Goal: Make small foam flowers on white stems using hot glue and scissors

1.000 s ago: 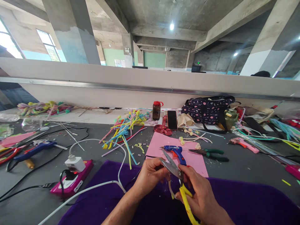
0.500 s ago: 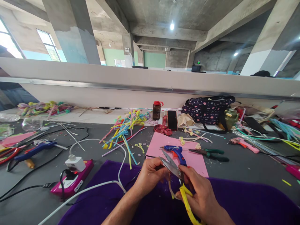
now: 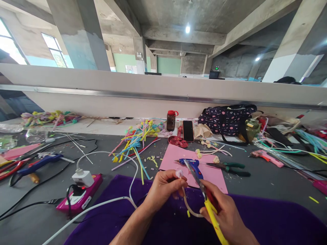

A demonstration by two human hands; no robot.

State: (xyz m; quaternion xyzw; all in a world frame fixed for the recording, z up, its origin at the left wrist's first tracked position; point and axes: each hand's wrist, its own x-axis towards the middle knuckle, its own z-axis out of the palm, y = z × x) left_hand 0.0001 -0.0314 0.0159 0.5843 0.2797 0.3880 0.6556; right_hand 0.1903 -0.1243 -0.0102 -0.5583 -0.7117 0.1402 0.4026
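Note:
Between thumb and fingers, my left hand (image 3: 166, 186) pinches a small pale lilac flower-like piece (image 3: 179, 174) at the top of a thin cream stem (image 3: 189, 207). The stem curves down and across toward my right hand (image 3: 224, 207). That hand is closed round scissors (image 3: 213, 216) with yellow-wrapped handles; their blades point up and left, looking nearly closed and apart from the flower piece. Behind the blades, a blue glue gun (image 3: 190, 163) lies on a pink sheet (image 3: 171, 158), with green-handled pliers (image 3: 230, 168) at its right. A purple cloth (image 3: 114, 200) spreads beneath my hands.
Colourful fuzzy stems (image 3: 138, 136) lie in a heap at the back. A magenta power strip (image 3: 81, 195) with white cables is on the left. A bottle (image 3: 171, 120), a phone (image 3: 188, 130) and a dotted bag (image 3: 227, 119) stand along the white partition (image 3: 127, 105).
The scissors have moved right and away from my left hand, their blades coming closer together. My left hand has turned a little, and the lilac piece now shows above its fingertips.

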